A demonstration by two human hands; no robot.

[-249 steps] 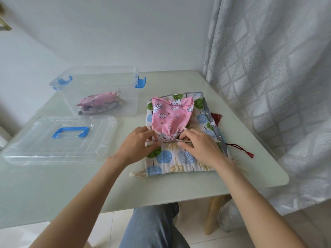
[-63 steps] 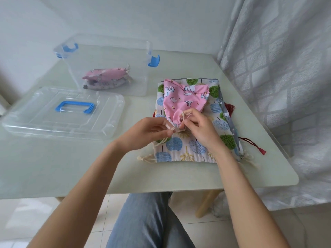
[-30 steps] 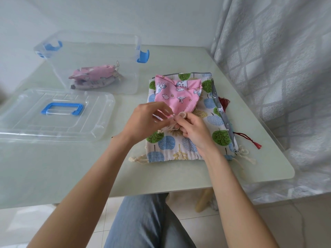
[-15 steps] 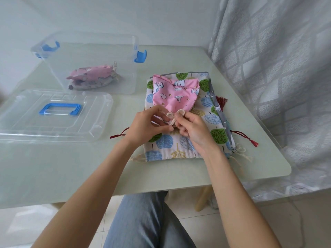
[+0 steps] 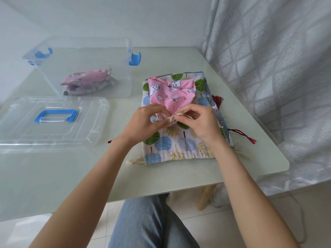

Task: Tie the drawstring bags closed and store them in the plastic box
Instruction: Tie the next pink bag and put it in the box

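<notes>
A pink drawstring bag (image 5: 171, 94) with a cartoon print lies on top of a larger tree-print bag (image 5: 179, 142), its gathered mouth toward me. My left hand (image 5: 145, 122) and my right hand (image 5: 198, 122) meet at that mouth, each pinching the cream drawstring (image 5: 172, 117) between thumb and fingers. The clear plastic box (image 5: 84, 68) with blue latches stands open at the back left, and a tied pink bag (image 5: 87, 81) lies inside it.
The box's clear lid (image 5: 52, 122) with a blue handle lies flat on the table's left. A grey bag edge and red tassels (image 5: 217, 101) stick out on the right of the stack. A patterned curtain (image 5: 277, 68) hangs close along the table's right edge.
The bag's mouth has been gathered shut. My hands stayed at the cord and have drawn slightly apart, pulling it sideways.
</notes>
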